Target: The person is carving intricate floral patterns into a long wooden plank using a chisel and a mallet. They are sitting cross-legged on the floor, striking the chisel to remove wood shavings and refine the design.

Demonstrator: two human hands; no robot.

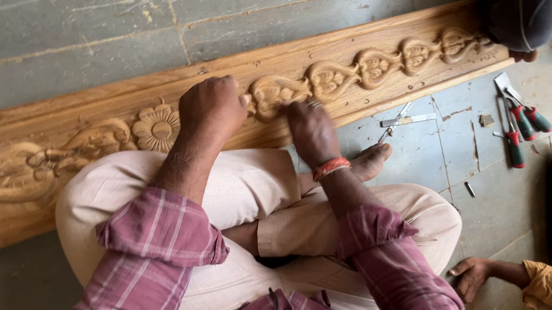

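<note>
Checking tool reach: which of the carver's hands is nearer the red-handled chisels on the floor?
Right. The right hand rests on the carved plank, closer to the red-handled chisels; the left hand sits farther along the plank.

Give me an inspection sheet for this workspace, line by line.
Surface: grey stone floor, scuffed, seams showing.
Job's things: long carved wooden beam lying diagonally, with flower and leaf relief.
Clutter: red-and-green handled chisels and flat metal blades on the floor to the right.
Hands: left hand fisted on the carving; right hand pressed beside it; whether either holds a tool is hidden.
Cables: nothing seen.
Surroundings: another person's hand on the floor at right; a third person at top right.
</note>
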